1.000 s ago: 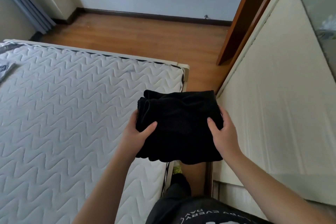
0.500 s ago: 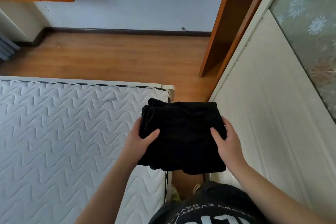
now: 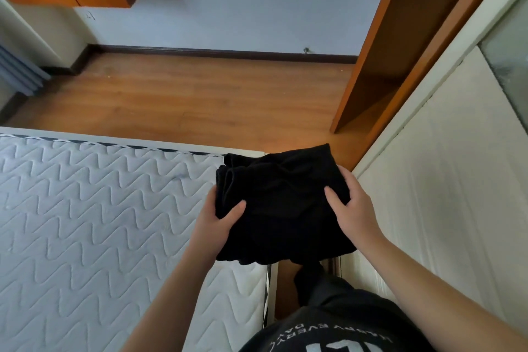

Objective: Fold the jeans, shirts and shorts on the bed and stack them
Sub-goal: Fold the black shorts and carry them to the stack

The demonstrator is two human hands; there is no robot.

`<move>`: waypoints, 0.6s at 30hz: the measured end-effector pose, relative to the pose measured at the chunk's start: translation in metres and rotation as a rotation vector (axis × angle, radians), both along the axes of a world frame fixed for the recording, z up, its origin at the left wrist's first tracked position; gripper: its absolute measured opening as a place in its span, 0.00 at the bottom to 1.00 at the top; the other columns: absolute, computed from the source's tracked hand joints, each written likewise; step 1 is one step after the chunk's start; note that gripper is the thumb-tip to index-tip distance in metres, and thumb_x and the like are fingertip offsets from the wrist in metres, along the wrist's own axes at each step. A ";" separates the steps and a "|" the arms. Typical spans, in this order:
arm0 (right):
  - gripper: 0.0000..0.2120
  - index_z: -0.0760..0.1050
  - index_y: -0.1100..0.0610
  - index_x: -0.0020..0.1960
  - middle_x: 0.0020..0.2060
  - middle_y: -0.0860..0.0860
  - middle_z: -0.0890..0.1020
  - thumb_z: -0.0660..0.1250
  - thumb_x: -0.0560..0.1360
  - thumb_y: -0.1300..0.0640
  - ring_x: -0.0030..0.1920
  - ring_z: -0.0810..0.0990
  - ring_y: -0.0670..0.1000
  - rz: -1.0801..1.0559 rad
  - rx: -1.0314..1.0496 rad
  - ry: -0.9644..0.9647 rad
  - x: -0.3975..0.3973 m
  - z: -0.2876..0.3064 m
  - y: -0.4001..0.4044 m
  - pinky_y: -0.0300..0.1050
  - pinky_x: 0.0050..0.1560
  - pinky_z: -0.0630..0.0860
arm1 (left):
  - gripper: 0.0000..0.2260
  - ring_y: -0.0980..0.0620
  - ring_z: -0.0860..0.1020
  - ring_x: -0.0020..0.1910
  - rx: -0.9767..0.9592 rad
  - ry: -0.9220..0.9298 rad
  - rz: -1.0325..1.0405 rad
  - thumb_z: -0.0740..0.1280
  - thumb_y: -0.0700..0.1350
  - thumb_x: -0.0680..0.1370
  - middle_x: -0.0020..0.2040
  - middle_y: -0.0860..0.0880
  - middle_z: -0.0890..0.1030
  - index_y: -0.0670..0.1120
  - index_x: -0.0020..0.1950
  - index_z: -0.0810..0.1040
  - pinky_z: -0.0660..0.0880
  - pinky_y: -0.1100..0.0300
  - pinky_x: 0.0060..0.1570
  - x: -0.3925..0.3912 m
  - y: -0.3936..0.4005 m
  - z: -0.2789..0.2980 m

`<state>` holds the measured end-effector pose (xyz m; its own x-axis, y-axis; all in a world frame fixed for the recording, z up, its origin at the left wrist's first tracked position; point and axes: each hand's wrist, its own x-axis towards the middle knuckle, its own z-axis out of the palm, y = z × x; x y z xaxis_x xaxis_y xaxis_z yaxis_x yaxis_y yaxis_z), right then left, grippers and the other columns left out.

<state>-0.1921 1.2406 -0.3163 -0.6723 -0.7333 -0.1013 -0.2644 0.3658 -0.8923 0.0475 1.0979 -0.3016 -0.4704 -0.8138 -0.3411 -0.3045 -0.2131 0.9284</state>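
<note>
Gripping with both thumbs on top and fingers hidden beneath: left hand (image 3: 215, 218) and right hand (image 3: 352, 208) holding the folded black fabric garment (image 3: 281, 206) by its two sides, above the corner of the white quilted mattress (image 3: 94, 223), beside the cream wardrobe panel (image 3: 445, 194).

Soft, even daylight fills the room, bright and without harsh shadows. A warm glare patch lies on the wooden floor (image 3: 183, 100) just beyond the mattress (image 3: 100, 223). The folded black garment (image 3: 280, 208) swallows detail. Wide-angle distortion bends the door (image 3: 380, 46) and edges.
</note>
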 end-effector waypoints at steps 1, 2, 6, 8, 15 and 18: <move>0.23 0.63 0.40 0.73 0.59 0.27 0.71 0.64 0.79 0.47 0.58 0.70 0.28 0.011 -0.003 0.000 -0.011 -0.002 -0.014 0.29 0.58 0.68 | 0.20 0.65 0.80 0.53 -0.001 -0.003 0.010 0.73 0.60 0.71 0.56 0.67 0.79 0.73 0.59 0.71 0.78 0.61 0.49 -0.008 -0.010 0.000; 0.23 0.63 0.39 0.72 0.58 0.24 0.70 0.64 0.79 0.47 0.58 0.70 0.27 0.028 -0.007 0.002 -0.023 -0.005 -0.029 0.28 0.57 0.68 | 0.20 0.65 0.80 0.53 0.001 -0.006 0.027 0.73 0.61 0.71 0.56 0.66 0.79 0.73 0.60 0.71 0.79 0.62 0.47 -0.016 -0.020 0.000; 0.23 0.64 0.44 0.73 0.61 0.31 0.73 0.65 0.79 0.49 0.60 0.70 0.28 0.127 -0.038 -0.015 -0.071 -0.012 -0.097 0.26 0.57 0.70 | 0.20 0.66 0.80 0.52 0.005 -0.020 0.127 0.74 0.61 0.70 0.55 0.68 0.79 0.76 0.57 0.70 0.79 0.69 0.39 -0.050 -0.058 -0.001; 0.23 0.65 0.44 0.73 0.61 0.32 0.74 0.65 0.79 0.50 0.61 0.71 0.28 0.182 -0.033 -0.049 -0.093 -0.015 -0.131 0.27 0.59 0.70 | 0.22 0.66 0.80 0.52 -0.003 -0.049 0.154 0.75 0.60 0.70 0.56 0.67 0.79 0.75 0.59 0.70 0.79 0.69 0.40 -0.068 -0.076 -0.001; 0.23 0.65 0.41 0.73 0.63 0.34 0.75 0.65 0.80 0.50 0.63 0.74 0.36 0.345 -0.034 -0.183 -0.132 -0.023 -0.226 0.43 0.64 0.75 | 0.24 0.66 0.80 0.52 -0.022 -0.120 0.312 0.75 0.60 0.68 0.55 0.68 0.78 0.75 0.60 0.68 0.79 0.65 0.43 -0.104 -0.124 0.009; 0.23 0.64 0.35 0.71 0.63 0.31 0.74 0.65 0.79 0.48 0.63 0.74 0.35 0.418 -0.015 -0.213 -0.135 -0.024 -0.251 0.41 0.62 0.75 | 0.23 0.63 0.80 0.54 -0.017 -0.106 0.376 0.74 0.59 0.69 0.57 0.65 0.79 0.72 0.62 0.70 0.79 0.61 0.48 -0.102 -0.140 0.009</move>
<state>-0.3274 0.9897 -0.3404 -0.2846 -0.9392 -0.1924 -0.1969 0.2537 -0.9470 -0.0544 0.9575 -0.2923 -0.1011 -0.9286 -0.3569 -0.3023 -0.3131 0.9003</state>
